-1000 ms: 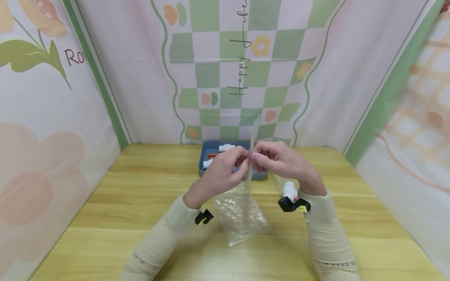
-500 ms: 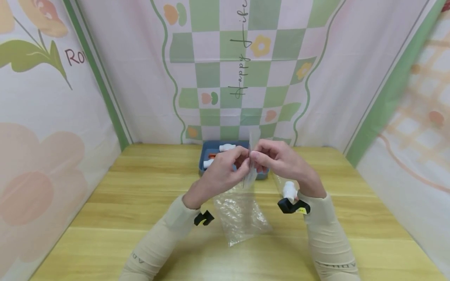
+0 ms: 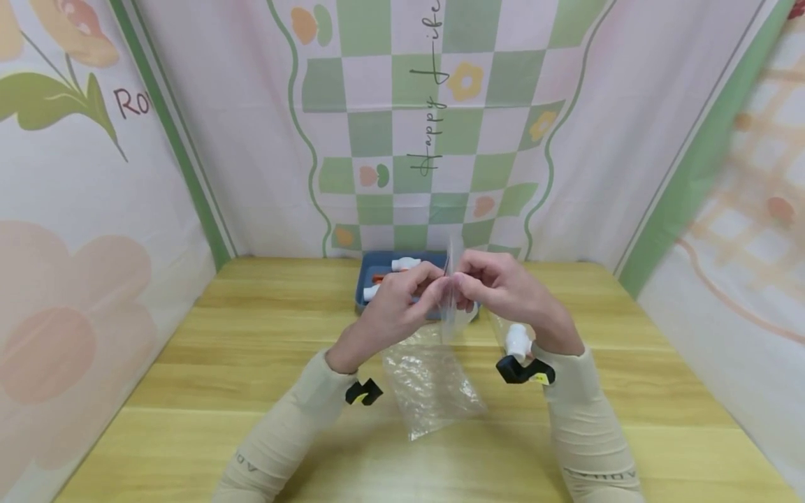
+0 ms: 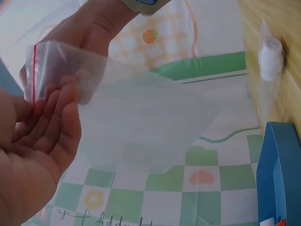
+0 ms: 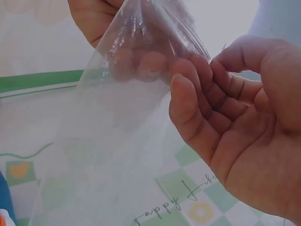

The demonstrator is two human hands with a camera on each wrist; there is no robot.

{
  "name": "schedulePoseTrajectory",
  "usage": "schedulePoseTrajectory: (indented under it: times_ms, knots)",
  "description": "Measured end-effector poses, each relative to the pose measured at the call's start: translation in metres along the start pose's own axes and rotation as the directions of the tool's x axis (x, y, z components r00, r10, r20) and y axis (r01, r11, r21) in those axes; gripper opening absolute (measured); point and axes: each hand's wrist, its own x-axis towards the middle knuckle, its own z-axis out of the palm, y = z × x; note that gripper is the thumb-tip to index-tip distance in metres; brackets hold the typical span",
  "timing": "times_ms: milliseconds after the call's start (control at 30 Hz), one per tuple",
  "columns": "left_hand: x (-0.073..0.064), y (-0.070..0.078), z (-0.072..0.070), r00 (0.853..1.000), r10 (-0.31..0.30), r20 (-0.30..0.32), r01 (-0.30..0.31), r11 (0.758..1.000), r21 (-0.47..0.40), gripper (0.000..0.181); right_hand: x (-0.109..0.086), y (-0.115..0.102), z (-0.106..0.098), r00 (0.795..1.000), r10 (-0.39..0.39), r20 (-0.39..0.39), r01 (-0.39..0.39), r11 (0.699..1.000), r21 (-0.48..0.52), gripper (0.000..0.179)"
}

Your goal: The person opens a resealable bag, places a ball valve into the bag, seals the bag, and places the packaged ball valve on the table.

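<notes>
Above the table, both hands meet at the mouth of a clear zip-lock bag (image 4: 136,113), whose red seal line shows in the left wrist view. My left hand (image 3: 402,300) pinches the bag's edge between thumb and fingers. From the other side my right hand (image 3: 503,283) pinches the same mouth, fingertips right against the left ones. Seen from the right wrist, the film (image 5: 103,108) gathers into folds at the fingers. Nothing shows inside the bag. Below the hands, another clear plastic bag (image 3: 430,384) lies flat on the wooden table (image 3: 251,349).
Behind the hands stands a blue tray (image 3: 360,283) with white plastic fittings (image 3: 405,264) and orange parts in it. Another white fitting (image 3: 518,341) lies on clear plastic by the right wrist. Patterned cloth (image 3: 377,133) hangs at the table's back and sides.
The held bag has turned and spread a little between the fingers, its top edge now lower than a second ago. Both hands stay nearly in place, with small finger movements.
</notes>
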Motion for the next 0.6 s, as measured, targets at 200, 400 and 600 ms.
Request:
schedulePoseTrajectory:
  times_ms: [200,400,600]
  knots:
    - [0.000,0.001,-0.007,0.998,-0.027,0.051,0.031,0.997,-0.073,0.010,-0.002,-0.003,-0.001,0.999,-0.037,-0.010,0.037,0.999,-0.008,0.014]
    - [-0.001,0.004,-0.011,0.992,-0.078,0.101,0.097,0.975,-0.200,0.009,-0.003,-0.005,-0.004,0.996,-0.069,-0.049,0.069,0.998,-0.004,0.015]
    - [-0.001,0.005,-0.012,0.984,-0.100,0.150,0.138,0.953,-0.269,0.012,-0.004,-0.005,-0.005,0.994,-0.070,-0.084,0.069,0.998,-0.013,0.016]
